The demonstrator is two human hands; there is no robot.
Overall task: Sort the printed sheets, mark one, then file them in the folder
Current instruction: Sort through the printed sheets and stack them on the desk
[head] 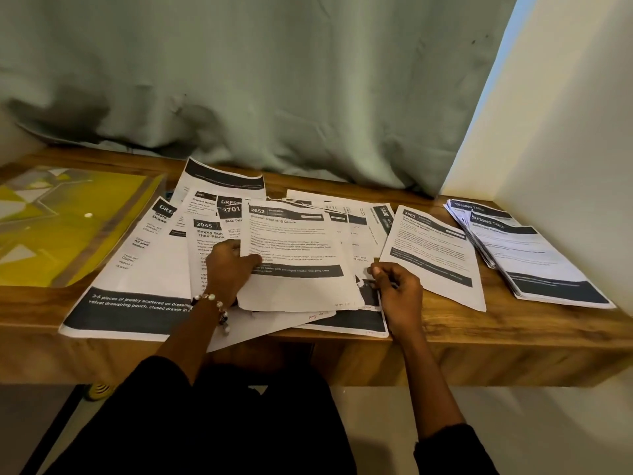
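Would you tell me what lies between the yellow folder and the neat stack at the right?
In the head view, overlapping loose sheets under both hands, between folder and stack.

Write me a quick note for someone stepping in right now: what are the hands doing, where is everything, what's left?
Left hand pinches sheet 2652 by its left edge, atop the loose pile.
Right hand pinches the corner of a sheet beneath.
Sheet 3565 lies apart; a neat stack sits far right.
Yellow folder lies closed at left on the wooden desk.
Done: sorting seems part done.
Left: finish sorting, mark one, file all.
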